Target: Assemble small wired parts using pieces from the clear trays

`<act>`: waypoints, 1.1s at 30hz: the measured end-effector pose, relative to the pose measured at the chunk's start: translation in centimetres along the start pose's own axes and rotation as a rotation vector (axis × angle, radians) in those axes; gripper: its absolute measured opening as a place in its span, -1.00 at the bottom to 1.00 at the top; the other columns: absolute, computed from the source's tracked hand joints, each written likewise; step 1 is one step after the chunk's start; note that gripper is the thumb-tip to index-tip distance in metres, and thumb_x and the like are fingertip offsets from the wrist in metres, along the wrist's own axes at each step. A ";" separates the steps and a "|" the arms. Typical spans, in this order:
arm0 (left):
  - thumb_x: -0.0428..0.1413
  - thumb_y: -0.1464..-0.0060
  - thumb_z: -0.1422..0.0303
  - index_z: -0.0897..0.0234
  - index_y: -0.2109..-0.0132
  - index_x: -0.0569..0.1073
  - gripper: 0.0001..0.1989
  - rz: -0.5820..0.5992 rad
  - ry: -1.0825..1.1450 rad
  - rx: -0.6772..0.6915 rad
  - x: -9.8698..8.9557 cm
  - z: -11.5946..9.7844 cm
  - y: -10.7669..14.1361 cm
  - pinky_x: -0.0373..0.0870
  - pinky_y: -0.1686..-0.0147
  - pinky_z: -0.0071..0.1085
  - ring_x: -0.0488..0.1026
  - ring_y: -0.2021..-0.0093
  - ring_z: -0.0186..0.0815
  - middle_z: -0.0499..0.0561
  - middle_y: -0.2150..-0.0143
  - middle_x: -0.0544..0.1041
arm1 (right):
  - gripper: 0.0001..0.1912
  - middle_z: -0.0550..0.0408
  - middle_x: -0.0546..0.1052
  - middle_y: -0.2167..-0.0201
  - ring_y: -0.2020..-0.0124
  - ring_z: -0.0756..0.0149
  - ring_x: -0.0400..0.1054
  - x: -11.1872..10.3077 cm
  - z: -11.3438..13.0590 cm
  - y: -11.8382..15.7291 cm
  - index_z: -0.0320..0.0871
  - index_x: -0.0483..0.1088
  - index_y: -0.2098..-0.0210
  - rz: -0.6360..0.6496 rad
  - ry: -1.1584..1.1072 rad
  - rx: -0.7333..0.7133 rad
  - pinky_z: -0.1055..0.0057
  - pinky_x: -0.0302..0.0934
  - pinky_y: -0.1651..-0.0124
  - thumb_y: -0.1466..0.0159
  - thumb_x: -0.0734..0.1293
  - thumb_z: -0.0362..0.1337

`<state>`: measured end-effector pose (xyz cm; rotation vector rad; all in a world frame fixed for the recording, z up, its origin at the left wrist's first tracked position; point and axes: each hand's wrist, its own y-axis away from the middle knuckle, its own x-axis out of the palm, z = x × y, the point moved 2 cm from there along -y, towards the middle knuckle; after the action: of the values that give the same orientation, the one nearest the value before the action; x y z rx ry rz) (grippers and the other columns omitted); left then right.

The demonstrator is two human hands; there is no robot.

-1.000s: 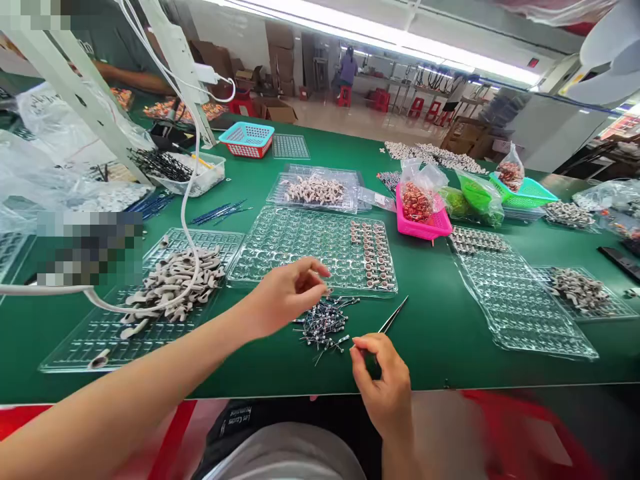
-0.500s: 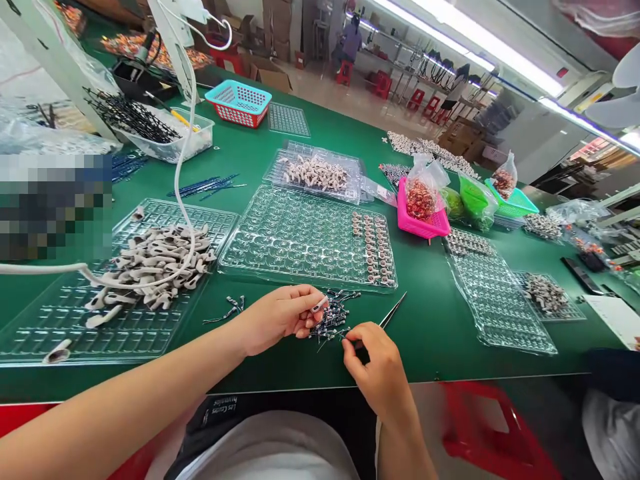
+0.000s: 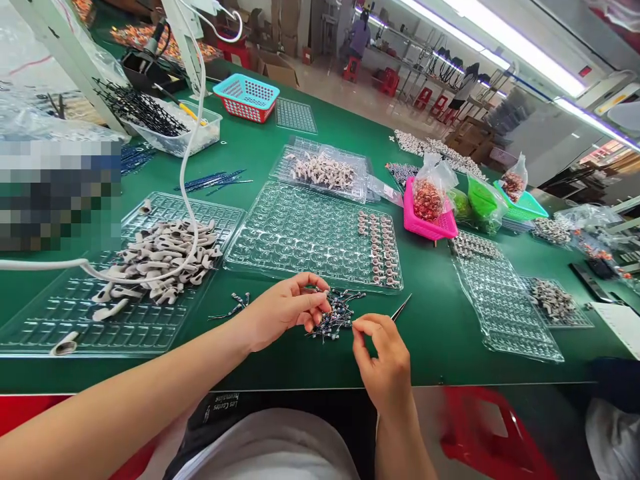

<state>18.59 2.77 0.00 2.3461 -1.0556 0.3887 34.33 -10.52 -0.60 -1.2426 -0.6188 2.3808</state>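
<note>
My left hand (image 3: pixel 295 307) is closed in a pinch, with a small pale plastic shell mostly hidden between thumb and fingertips. Just under it lies a pile of small dark wired components (image 3: pixel 336 319) with thin leads. Right of that pile is my right hand (image 3: pixel 383 353), thumb and forefinger curled together; whatever is between the tips is too small to make out. Tweezers (image 3: pixel 401 307) stick out behind this hand, and I cannot tell whether it touches them. Beyond both hands is a clear moulded tray (image 3: pixel 300 227), its right-hand columns filled with small pale parts (image 3: pixel 383 247).
At left, a heap of pale shells (image 3: pixel 165 257) sits on another clear tray (image 3: pixel 115 330), crossed by a white cable (image 3: pixel 183 173). More shells (image 3: pixel 325 171) lie behind. A pink basket (image 3: pixel 430 229) stands at right, near a partly filled tray (image 3: pixel 505 293). A few loose components (image 3: pixel 237 305) lie left.
My right hand has lifted slightly away from the component pile. My left hand has turned so the pale shell shows less. The whole view has shifted a little.
</note>
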 end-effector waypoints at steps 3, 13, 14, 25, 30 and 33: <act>0.13 -0.16 0.35 0.20 -0.08 0.32 -0.66 -0.020 -0.060 0.061 -0.1 0.0 0.0 0.20 0.56 -0.53 0.33 0.50 -0.44 -0.13 0.42 0.41 | -0.74 0.03 0.49 0.24 0.19 0.29 0.40 0.2 -0.2 0.0 -0.12 0.39 0.12 -0.039 0.037 -0.015 0.30 0.35 0.13 -0.28 0.28 -0.55; 0.05 -0.18 0.30 0.27 0.14 0.48 -0.80 0.064 -0.714 0.227 0.9 -0.3 1.2 0.17 0.43 -0.44 0.23 0.43 -0.37 -0.08 0.39 0.33 | -0.67 0.08 0.52 0.23 0.18 0.32 0.44 0.3 0.7 1.2 -0.08 0.37 0.07 -0.107 -0.252 0.066 0.34 0.39 0.17 -0.25 0.32 -0.56; 0.09 -0.16 0.28 0.26 0.11 0.48 -0.80 0.083 -0.795 0.276 1.1 -0.3 1.4 0.20 0.41 -0.44 0.25 0.39 -0.36 -0.06 0.34 0.34 | -0.66 0.08 0.53 0.23 0.18 0.32 0.44 0.3 0.8 1.3 -0.08 0.37 0.06 -0.104 -0.271 0.060 0.34 0.39 0.18 -0.25 0.32 -0.56; 0.02 -0.27 0.35 0.28 0.27 0.47 -0.82 0.148 -1.021 0.497 1.7 0.6 1.7 0.22 0.32 -0.42 0.26 0.33 -0.34 -0.05 0.36 0.31 | -0.52 0.03 0.55 0.22 0.22 0.30 0.44 0.9 0.8 2.1 -0.11 0.35 -0.03 -0.186 -0.206 -0.080 0.27 0.40 0.21 -0.19 0.35 -0.64; 0.04 -0.24 0.29 0.28 0.31 0.45 -0.80 0.194 -0.900 0.294 1.9 0.5 1.7 0.22 0.35 -0.42 0.27 0.36 -0.34 -0.07 0.39 0.33 | -0.49 0.02 0.56 0.22 0.25 0.31 0.44 1.1 0.7 2.6 -0.10 0.34 -0.08 -0.221 -0.156 -0.179 0.29 0.40 0.26 -0.20 0.34 -0.63; 0.06 -0.21 0.27 0.28 0.34 0.45 -0.79 0.185 -0.858 0.252 1.9 0.6 1.6 0.21 0.36 -0.42 0.26 0.37 -0.34 -0.08 0.40 0.33 | -0.48 0.03 0.55 0.21 0.24 0.31 0.45 1.1 0.6 2.8 -0.07 0.32 -0.10 -0.200 -0.168 -0.154 0.28 0.42 0.24 -0.22 0.34 -0.60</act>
<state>18.64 0.39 0.95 2.7013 -1.6830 -0.5147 32.87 -12.37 -2.50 -0.9933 -0.9476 2.3190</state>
